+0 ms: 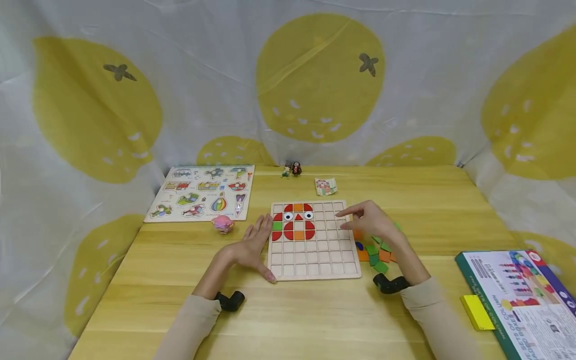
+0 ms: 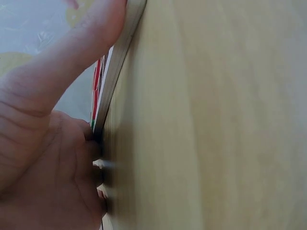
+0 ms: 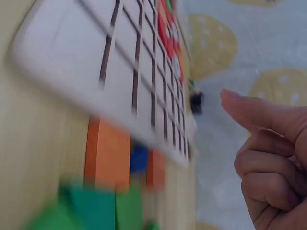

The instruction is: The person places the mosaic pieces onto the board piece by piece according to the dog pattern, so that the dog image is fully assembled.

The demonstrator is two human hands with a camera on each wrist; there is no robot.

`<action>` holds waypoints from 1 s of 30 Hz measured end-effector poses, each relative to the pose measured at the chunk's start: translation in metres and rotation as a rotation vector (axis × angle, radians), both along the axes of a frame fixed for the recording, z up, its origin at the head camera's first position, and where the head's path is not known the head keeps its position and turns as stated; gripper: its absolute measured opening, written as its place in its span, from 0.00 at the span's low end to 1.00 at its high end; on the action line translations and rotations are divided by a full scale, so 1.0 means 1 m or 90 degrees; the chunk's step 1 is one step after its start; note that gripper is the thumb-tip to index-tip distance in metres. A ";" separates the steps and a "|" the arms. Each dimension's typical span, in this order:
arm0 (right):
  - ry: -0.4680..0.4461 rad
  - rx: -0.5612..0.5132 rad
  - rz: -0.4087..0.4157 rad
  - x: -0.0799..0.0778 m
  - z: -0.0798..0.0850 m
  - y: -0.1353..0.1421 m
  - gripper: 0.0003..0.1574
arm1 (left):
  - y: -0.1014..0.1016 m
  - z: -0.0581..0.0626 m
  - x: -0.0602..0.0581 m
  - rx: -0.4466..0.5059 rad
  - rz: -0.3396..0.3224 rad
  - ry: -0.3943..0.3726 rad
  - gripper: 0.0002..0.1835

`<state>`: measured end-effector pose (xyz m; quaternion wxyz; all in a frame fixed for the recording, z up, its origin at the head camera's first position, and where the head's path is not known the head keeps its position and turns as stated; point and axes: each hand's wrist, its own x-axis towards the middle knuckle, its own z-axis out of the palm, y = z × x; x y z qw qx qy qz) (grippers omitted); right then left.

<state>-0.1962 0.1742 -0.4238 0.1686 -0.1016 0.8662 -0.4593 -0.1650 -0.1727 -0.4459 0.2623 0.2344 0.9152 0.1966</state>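
Left hand [image 1: 251, 249] splayed, right hand [image 1: 374, 220] raised — half-curled

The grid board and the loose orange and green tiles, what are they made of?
The grid board looks like smooth, pale wood: it's light tan, with a thick, faintly streaked edge in the left wrist view. The orange tiles and green tiles might be painted wood or plastic; their colour is flat and even, but blur hides any grain.

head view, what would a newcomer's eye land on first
Probably the big yellow fruit on the curtain behind the table. Next, likely the red figure with round eyes in the upper left of the wooden board. Then perhaps the loose green and orange tiles at the board's right.
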 end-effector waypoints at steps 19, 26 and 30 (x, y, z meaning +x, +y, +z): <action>-0.087 0.034 -0.042 0.020 -0.020 0.076 0.24 | -0.006 -0.004 0.000 0.017 0.002 0.005 0.83; -0.086 0.017 -0.039 0.018 -0.025 0.072 0.24 | -0.004 -0.003 0.001 0.014 -0.001 0.003 0.83; -0.077 0.014 -0.035 0.016 -0.025 0.069 0.24 | -0.003 -0.003 0.001 0.020 -0.005 0.007 0.82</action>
